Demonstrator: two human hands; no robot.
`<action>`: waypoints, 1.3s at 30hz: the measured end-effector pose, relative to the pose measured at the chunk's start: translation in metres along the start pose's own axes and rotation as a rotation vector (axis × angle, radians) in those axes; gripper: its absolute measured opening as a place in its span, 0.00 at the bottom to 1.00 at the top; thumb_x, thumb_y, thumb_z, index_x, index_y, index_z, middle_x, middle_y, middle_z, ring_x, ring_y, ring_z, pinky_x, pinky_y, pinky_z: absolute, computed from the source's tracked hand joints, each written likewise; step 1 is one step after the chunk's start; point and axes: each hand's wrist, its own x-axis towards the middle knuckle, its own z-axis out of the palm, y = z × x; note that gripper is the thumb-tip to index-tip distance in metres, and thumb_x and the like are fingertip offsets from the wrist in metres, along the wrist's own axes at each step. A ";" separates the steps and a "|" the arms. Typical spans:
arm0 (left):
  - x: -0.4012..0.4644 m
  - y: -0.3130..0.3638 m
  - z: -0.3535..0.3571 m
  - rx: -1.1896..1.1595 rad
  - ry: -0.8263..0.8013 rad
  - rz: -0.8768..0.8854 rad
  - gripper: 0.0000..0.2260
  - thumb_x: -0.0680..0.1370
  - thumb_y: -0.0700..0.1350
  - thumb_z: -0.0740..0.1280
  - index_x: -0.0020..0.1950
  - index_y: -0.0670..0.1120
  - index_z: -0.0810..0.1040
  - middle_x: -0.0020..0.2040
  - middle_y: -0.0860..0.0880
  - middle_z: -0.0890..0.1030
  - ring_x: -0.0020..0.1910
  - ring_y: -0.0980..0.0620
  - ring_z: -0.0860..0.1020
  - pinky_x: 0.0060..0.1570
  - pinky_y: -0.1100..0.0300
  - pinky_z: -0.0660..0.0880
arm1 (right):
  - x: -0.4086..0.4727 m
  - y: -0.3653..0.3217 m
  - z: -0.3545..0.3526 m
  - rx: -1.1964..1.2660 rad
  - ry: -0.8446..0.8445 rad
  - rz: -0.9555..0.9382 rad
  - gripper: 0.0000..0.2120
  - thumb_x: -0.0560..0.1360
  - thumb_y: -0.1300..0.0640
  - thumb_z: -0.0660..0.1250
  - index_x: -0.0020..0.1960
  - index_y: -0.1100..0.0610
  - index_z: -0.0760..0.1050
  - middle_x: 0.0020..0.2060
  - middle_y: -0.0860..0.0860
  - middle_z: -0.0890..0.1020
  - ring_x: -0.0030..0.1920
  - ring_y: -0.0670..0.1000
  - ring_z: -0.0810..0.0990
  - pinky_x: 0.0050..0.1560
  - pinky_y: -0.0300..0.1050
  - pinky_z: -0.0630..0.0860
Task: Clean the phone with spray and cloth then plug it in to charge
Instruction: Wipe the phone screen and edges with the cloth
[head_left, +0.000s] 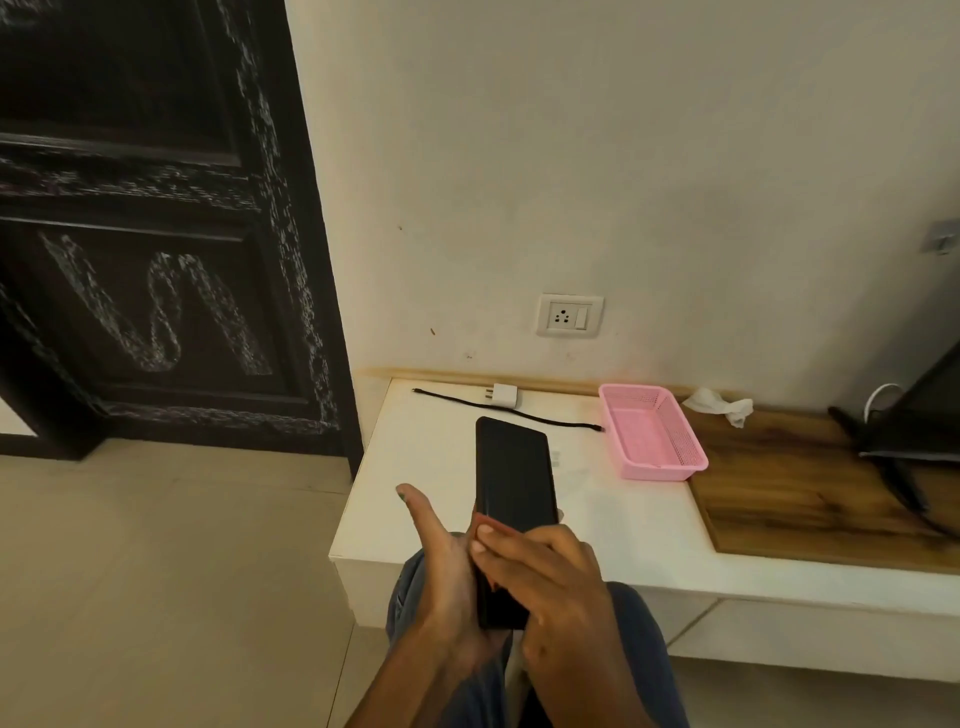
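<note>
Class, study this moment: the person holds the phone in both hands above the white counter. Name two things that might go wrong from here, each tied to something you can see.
1. The phone is gripped only at its lower end by the left hand and right hand; it may slip onto the counter.
2. The adapter lies unplugged from the wall socket, with no cable visibly attached, so charging may get skipped.

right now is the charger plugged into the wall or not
Not plugged in. The white charger lies on the table beside the black cable, and the wall socket above has nothing in it.
</note>
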 end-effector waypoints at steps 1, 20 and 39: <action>0.001 0.001 -0.004 -0.001 0.001 -0.004 0.61 0.44 0.80 0.54 0.64 0.40 0.75 0.59 0.34 0.79 0.58 0.38 0.79 0.60 0.44 0.75 | -0.001 0.001 0.005 0.000 0.012 -0.007 0.29 0.81 0.47 0.46 0.49 0.60 0.83 0.52 0.45 0.74 0.46 0.54 0.84 0.44 0.49 0.82; -0.001 0.008 0.000 -0.168 -0.140 -0.017 0.50 0.60 0.80 0.55 0.68 0.45 0.73 0.64 0.33 0.76 0.62 0.34 0.75 0.62 0.40 0.72 | 0.035 -0.007 -0.048 0.695 -0.146 0.581 0.18 0.75 0.69 0.64 0.50 0.45 0.78 0.42 0.45 0.81 0.44 0.47 0.83 0.39 0.37 0.79; 0.003 0.000 0.001 -0.172 -0.116 -0.045 0.44 0.61 0.79 0.53 0.52 0.45 0.84 0.56 0.36 0.82 0.52 0.37 0.82 0.47 0.42 0.80 | 0.025 0.027 -0.048 0.078 0.164 0.576 0.08 0.76 0.62 0.65 0.51 0.51 0.71 0.45 0.42 0.77 0.45 0.45 0.77 0.43 0.37 0.75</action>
